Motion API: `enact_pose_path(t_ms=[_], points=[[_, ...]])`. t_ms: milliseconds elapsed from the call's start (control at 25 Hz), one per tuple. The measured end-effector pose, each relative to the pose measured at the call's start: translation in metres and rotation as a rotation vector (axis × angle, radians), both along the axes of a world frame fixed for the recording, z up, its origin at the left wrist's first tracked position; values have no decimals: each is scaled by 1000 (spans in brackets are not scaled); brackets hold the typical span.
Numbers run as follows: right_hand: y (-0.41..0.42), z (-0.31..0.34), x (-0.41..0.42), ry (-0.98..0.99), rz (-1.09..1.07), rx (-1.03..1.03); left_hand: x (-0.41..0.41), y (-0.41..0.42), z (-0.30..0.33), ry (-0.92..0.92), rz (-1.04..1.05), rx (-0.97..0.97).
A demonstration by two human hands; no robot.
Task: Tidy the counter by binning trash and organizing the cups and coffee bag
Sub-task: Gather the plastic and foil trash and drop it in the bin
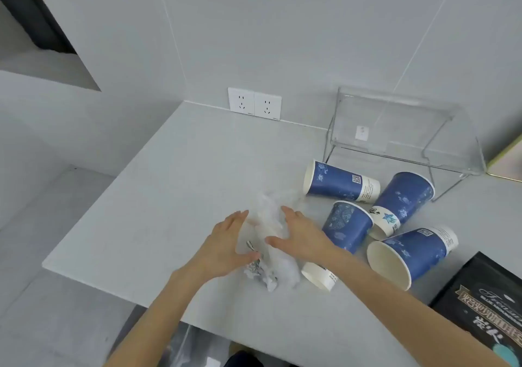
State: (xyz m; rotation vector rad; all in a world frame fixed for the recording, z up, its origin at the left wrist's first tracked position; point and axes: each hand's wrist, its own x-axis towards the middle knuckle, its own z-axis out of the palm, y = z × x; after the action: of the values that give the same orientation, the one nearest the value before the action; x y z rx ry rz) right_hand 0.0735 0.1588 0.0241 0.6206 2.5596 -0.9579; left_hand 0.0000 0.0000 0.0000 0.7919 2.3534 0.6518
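Trash (265, 242), a crumpled wad of clear plastic and foil, lies mid-surface (175, 186), cupped between left hand (226, 245) and right hand (299, 234), fingers spread; four blue cups (341, 183) lie tipped just beside, coffee bag (485, 307) at the right edge

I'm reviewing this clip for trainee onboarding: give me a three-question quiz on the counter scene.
1. True or false: all blue paper cups lie on their sides.
2. How many blue paper cups are visible?
3. What sits between both hands? A) black coffee bag B) crumpled clear plastic wrap C) clear acrylic shelf

Key:
1. True, for example the cup nearest the clear acrylic shelf.
2. Four.
3. B: the left hand and right hand flank the crumpled clear plastic wrap; the black coffee bag lies far right.
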Motion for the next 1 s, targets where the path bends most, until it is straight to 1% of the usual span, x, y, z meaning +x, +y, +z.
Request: enact_pose_path(t_ms=[80, 160, 320, 560, 680, 760, 840, 880, 960, 1000], points=[[-11, -13, -5, -48, -31, 4, 2, -4, -11, -4, -122, -57], [-19, -24, -6, -76, -57, 13, 10, -5, -27, 13, -181, -105], [-20, -38, -14, -73, -126, 31, 10, 1, -47, 90, -157, -45], [-16, -38, -19, -26, -187, 17, -4, 12, -59, 155, -217, -61], [-5, -31, -23, 38, -225, 40, -23, 18, -63, 228, -347, -79], [4, -25, -27, 54, -251, 44, -35, 26, -67, 265, -475, -90], [9, -20, -29, 53, -298, 20, -46, 35, -63, 297, -561, -130], [10, -19, -29, 48, -322, 12, -49, 39, -61, 329, -584, -124], [10, -19, -28, 39, -361, 7, -52, 44, -63, 490, -632, -57], [9, -20, -28, 35, -377, 3, -50, 45, -64, 518, -632, -49]])
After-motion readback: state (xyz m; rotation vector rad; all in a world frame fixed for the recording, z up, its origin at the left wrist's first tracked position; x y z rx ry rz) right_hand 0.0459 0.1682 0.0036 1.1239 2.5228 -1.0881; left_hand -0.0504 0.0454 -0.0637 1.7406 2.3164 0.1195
